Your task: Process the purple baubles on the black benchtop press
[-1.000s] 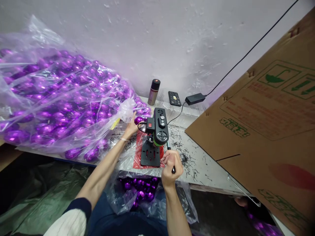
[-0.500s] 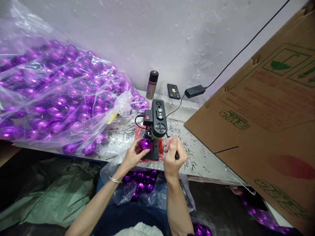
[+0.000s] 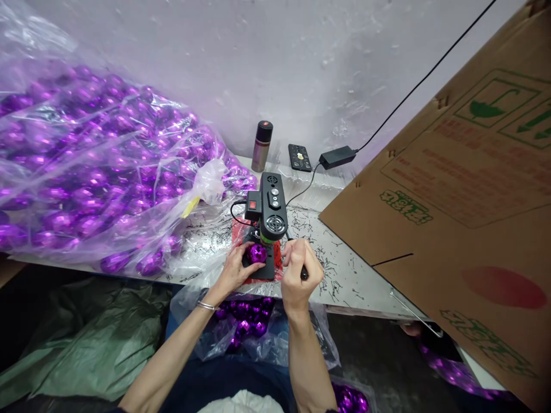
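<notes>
A shiny purple faceted ball (image 3: 257,253) sits on the black base plate of a small black press-like machine (image 3: 272,198), just under its head. My left hand (image 3: 236,266) is closed around the ball from the left, thumb at the front and fingers behind. My right hand (image 3: 301,272) makes a fist around the machine's black lever handle (image 3: 305,273), whose end pokes out of the grip. Beneath the machine lies a red sheet (image 3: 237,232).
A big clear bag of purple balls (image 3: 103,166) fills the left side. Behind stand a spray can (image 3: 262,146), a phone (image 3: 299,158) and a power adapter (image 3: 338,157). Thin dark pins (image 3: 340,275) litter the table. On the right leans a cardboard box (image 3: 451,218); below hangs another bag of balls (image 3: 245,324).
The ball has shifted slightly right relative to the machine, closer beneath its head, with my left hand around it. My right hand stays on the lever handle. The whole view has moved slightly.
</notes>
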